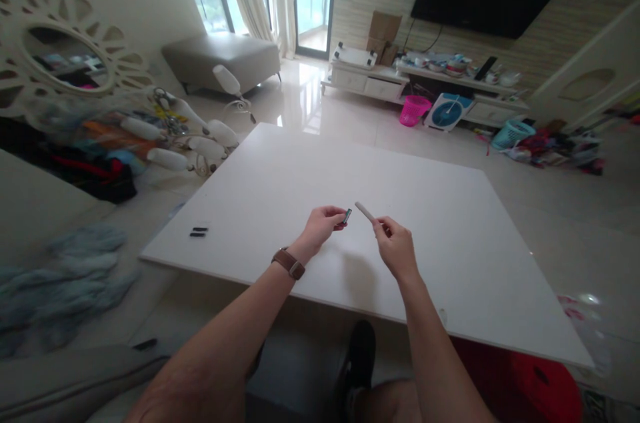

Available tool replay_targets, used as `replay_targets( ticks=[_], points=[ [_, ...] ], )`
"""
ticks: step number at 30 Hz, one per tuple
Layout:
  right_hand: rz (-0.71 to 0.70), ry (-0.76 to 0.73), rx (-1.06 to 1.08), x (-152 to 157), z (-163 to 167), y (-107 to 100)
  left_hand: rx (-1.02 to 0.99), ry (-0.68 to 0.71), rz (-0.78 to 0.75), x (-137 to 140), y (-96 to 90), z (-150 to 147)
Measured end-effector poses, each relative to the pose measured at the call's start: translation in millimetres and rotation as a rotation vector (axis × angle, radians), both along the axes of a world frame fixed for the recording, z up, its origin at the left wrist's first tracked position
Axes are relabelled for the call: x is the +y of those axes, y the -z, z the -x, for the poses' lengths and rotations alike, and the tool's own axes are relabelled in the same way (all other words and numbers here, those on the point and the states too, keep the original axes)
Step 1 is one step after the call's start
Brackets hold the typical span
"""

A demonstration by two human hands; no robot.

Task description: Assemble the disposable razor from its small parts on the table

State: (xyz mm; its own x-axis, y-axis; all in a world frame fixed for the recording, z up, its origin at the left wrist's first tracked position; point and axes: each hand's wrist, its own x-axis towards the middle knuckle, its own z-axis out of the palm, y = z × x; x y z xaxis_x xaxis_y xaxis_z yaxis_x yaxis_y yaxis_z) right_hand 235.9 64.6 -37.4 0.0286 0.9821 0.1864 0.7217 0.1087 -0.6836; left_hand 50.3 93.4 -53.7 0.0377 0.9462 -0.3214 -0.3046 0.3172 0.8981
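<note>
My left hand [323, 228], with a brown strap on its wrist, pinches a small dark rectangular piece [348, 215] with a pale edge; its kind is too small to tell. A flat, narrow grey stick [365, 211] is gripped near its lower end by the closed fingers of my right hand [395, 243]. The stick slants up and left, its free tip close to the small piece but apart from it. Both hands are above the white tabletop [425, 196]. Two short black pieces [199, 232] lie side by side near the table's left edge.
Left of the table stands a lamp with several white shades [207, 146]. Beyond are a grey bench [220, 56], a pink basket [414, 109] and a low white cabinet [350, 79]. A red stool [545, 386] sits under the near right edge.
</note>
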Motion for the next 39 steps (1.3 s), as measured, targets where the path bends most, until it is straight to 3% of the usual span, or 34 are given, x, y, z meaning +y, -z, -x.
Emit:
replay_targets(
  ticks=[5,10,15,21,26,31,33,37,39],
  points=[
    [0.06,-0.137,-0.077,-5.6,-1.1,-2.5,-0.013,0.004,-0.008,-3.4,2.1,0.6],
    [0.002,0.056,-0.075,-1.8,-4.4,-1.2,0.004,-0.009,-0.015,-2.1,4.3,2.6],
    [0.039,-0.087,-0.035,1.4,-1.8,0.0,-0.023,-0.022,-0.018,1.8,3.9,1.5],
    [-0.017,0.068,-0.021,2.2,-0.8,1.9,-0.013,-0.039,-0.021,1.7,3.1,2.7],
    [0.071,-0.091,0.098,4.9,0.4,9.4,-0.03,-0.044,-0.033,-2.2,0.7,3.6],
    [0.075,0.126,0.286,12.1,-6.4,15.4,-0.02,-0.046,-0.023,-4.1,-2.1,5.1],
    [0.09,0.089,0.363,10.0,-4.9,13.4,-0.028,-0.049,-0.021,-3.5,-3.6,6.3],
    [0.175,-0.134,0.371,5.6,1.5,8.7,-0.063,-0.043,-0.029,-0.7,-7.0,7.8],
    [0.138,-0.066,0.301,7.4,2.2,8.6,-0.061,-0.049,-0.027,1.0,-8.1,8.2]
  ],
)
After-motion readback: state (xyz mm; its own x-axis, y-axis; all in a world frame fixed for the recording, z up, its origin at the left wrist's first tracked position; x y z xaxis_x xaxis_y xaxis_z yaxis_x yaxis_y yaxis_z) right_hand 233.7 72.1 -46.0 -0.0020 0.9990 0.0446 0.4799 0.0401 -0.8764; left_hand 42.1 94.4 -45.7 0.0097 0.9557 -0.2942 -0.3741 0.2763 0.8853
